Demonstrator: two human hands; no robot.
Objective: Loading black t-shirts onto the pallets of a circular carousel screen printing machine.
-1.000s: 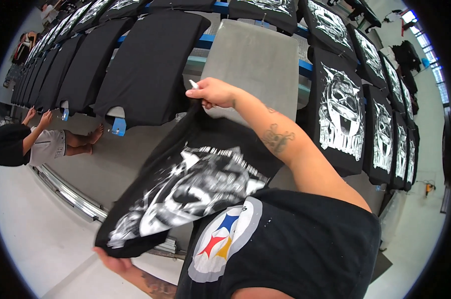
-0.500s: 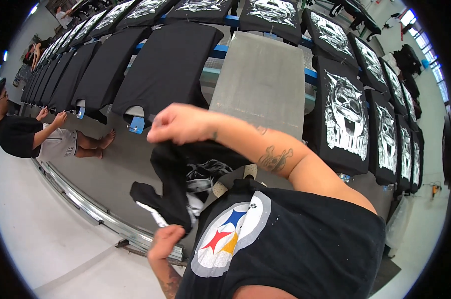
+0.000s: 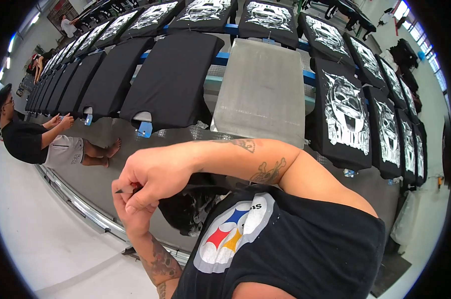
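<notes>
My right arm reaches across in front of me, and my right hand is closed beside my left hand. The two hands meet at lower left, fingers curled together. A little dark cloth shows between them. Below and behind them hangs a bunched black T-shirt with a white and grey print, partly hidden by my right forearm. Beyond my arm lies a bare grey metal pallet with no shirt on it.
Left of the bare pallet, plain black shirts cover a row of pallets; printed black shirts cover those at right. A co-worker stands at far left, hands raised. A metal floor rail curves along the lower left.
My hands, apart before with the shirt stretched between them, have come together at the left. The shirt now hangs lower behind them. The whole view has shifted slightly.
</notes>
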